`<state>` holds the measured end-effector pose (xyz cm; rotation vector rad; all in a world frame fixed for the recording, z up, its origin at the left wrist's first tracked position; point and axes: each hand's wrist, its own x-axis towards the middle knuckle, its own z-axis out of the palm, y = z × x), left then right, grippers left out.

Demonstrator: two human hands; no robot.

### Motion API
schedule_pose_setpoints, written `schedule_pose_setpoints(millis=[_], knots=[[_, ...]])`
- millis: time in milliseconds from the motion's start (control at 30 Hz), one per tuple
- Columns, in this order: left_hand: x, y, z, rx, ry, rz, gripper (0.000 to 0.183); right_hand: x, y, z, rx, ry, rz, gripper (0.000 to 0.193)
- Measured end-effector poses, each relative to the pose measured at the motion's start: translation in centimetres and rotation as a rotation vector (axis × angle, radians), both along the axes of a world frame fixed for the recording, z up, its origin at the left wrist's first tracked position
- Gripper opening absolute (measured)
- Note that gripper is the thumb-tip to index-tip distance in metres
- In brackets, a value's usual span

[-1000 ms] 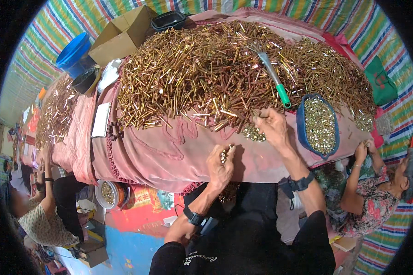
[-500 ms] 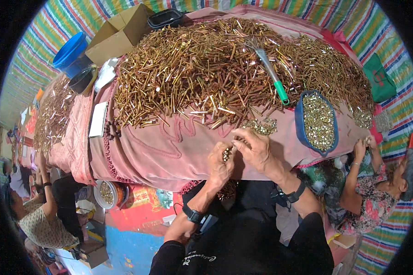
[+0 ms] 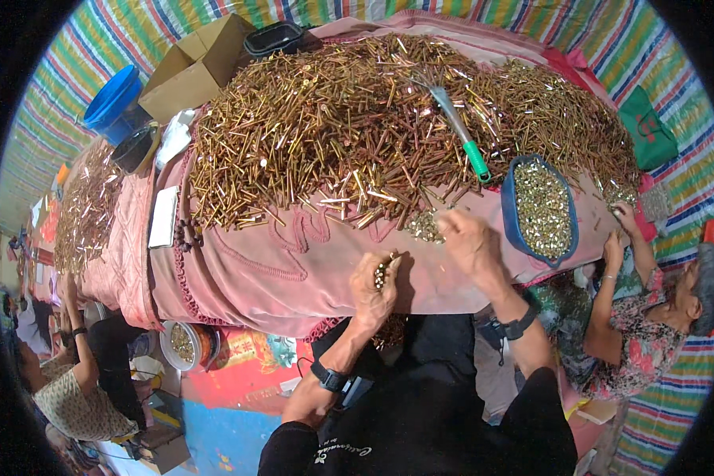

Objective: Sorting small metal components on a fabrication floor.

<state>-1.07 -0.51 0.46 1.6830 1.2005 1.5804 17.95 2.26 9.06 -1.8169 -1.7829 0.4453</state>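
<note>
A big heap of long brass-coloured metal pieces (image 3: 357, 127) covers a table draped in pink cloth (image 3: 278, 270). My left hand (image 3: 373, 285) is closed around a small bunch of brass pieces at the table's near edge. My right hand (image 3: 470, 242) reaches up to a small pile of short brass bits (image 3: 425, 226) at the heap's near side, fingers curled on it; what they hold is hidden. A blue oval tray (image 3: 509, 208) full of short brass bits lies to the right of that hand.
A scoop with a green handle (image 3: 462, 131) lies on the heap. A cardboard box (image 3: 194, 67), blue bucket (image 3: 113, 99) and black tray (image 3: 274, 37) stand at the far left. A person on the right (image 3: 642, 333) touches the table's end. Another person (image 3: 71, 381) sits at lower left.
My right hand has gone from the pile to my left hand and back out to the small pile. My left hand stays at the table edge with its bunch.
</note>
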Motion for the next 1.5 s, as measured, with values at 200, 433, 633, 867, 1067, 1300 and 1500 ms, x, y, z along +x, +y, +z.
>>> schedule_pose_setpoints(millis=[200,433,633,867,1067,1300,1500], knots=[[0.5,0.0,-0.1,-0.028,0.031,-0.009,0.020,5.8,4.7,-3.5,0.178,-0.183,0.079,0.016],[0.5,-0.2,-0.3,-0.043,-0.016,-0.010,0.022,4.7,7.1,-3.1,-0.110,-0.424,0.108,0.019],[0.6,-0.1,-0.2,0.004,0.002,0.000,0.013,5.0,6.2,-2.8,-0.083,-0.381,0.212,0.021],[0.4,-0.1,0.4,-0.024,0.020,-0.001,0.013,5.1,5.4,-3.3,0.108,-0.240,0.283,0.017],[0.3,0.0,0.3,0.045,0.017,0.012,0.015,0.8,0.9,-1.9,-0.290,0.646,0.162,0.016],[0.1,-0.1,-0.5,0.093,0.035,-0.040,0.028,-2.5,-1.2,-3.1,-0.210,0.658,0.300,0.021],[0.1,0.2,-1.1,0.095,0.001,-0.064,0.025,-3.2,-1.7,-2.7,-0.193,0.644,0.297,0.021]])
